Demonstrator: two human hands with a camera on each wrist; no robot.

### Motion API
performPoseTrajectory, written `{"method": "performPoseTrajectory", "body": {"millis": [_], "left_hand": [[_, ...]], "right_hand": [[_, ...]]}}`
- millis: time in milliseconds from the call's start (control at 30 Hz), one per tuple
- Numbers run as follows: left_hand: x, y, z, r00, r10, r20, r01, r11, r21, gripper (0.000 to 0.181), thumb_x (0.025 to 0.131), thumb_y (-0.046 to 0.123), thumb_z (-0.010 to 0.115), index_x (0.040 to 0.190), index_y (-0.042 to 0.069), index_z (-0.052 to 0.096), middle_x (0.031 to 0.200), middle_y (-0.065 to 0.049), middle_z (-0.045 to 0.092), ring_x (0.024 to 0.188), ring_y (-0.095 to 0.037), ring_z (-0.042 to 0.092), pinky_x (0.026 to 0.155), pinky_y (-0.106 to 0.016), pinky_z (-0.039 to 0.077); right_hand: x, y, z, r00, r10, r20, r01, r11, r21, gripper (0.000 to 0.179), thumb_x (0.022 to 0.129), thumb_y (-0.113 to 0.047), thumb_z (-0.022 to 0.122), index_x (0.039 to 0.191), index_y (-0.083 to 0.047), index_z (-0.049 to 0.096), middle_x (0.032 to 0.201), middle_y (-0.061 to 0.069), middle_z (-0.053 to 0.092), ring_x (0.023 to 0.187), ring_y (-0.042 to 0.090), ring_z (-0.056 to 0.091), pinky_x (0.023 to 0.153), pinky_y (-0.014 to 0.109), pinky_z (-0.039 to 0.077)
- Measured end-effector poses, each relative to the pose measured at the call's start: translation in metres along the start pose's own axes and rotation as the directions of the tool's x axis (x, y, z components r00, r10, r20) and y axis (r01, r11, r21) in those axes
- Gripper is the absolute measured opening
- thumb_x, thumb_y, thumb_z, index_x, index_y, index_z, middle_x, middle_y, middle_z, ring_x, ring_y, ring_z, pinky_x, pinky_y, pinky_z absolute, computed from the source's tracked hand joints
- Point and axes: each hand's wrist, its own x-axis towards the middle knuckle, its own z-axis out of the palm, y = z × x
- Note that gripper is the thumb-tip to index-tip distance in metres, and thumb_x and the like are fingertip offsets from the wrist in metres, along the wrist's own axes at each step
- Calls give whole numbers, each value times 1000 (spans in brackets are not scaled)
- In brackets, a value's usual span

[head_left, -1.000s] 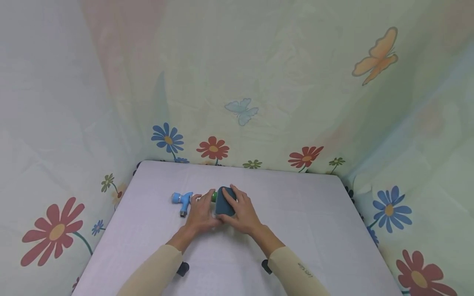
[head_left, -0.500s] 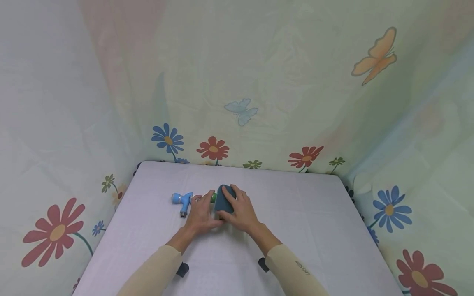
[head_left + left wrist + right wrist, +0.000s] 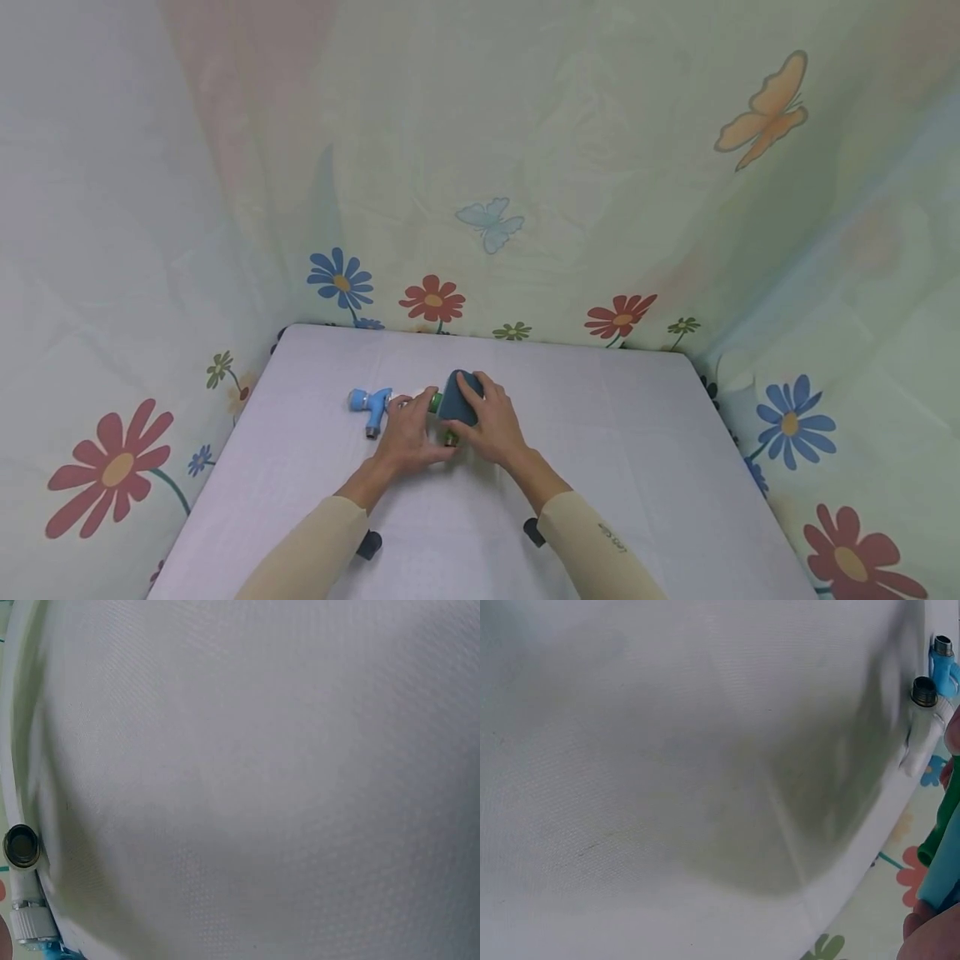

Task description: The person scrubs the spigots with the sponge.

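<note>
In the head view my right hand grips a flat dark teal pad with rounded corners, thumb and fingers spread over it. The right wrist view shows its lighter blue side. Directly left of the pad, my left hand curves round a green hose nozzle, which the hands and pad mostly hide. A green tubular part lies against the pad's side in the right wrist view. Just beyond the left fingers is a blue hose nozzle with a metal threaded end.
A white hose nozzle lies beside the blue one, largely behind my left hand in the head view. All rest on a white-covered table. Flower-printed curtains stand at the back and both sides.
The pad has shifted slightly up and tilted in my right hand. A green-and-metal end of the nozzle now shows between the two thumbs. The blue nozzle has stayed put.
</note>
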Motion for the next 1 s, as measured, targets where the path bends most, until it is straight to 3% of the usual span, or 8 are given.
{"method": "performPoseTrajectory", "body": {"millis": [433,1000], "left_hand": [[-2,2,1,1000,15,12,-15,1000,-8,109,69,58,91,153,10,42,148,-10,62,131,-26,61,117,-58,32],[-3,0,-2,998,23,57,-22,1000,-19,113,69,61,91,156,10,41,147,-8,63,132,-22,62,121,-55,30]], "right_hand": [[3,6,-1,999,43,-25,-43,999,5,86,93,-63,68,164,-28,34,167,16,31,145,41,41,114,58,44],[4,15,0,990,127,-57,-124,991,45,88,91,-70,65,163,-28,35,168,15,30,148,40,38,118,58,40]]}}
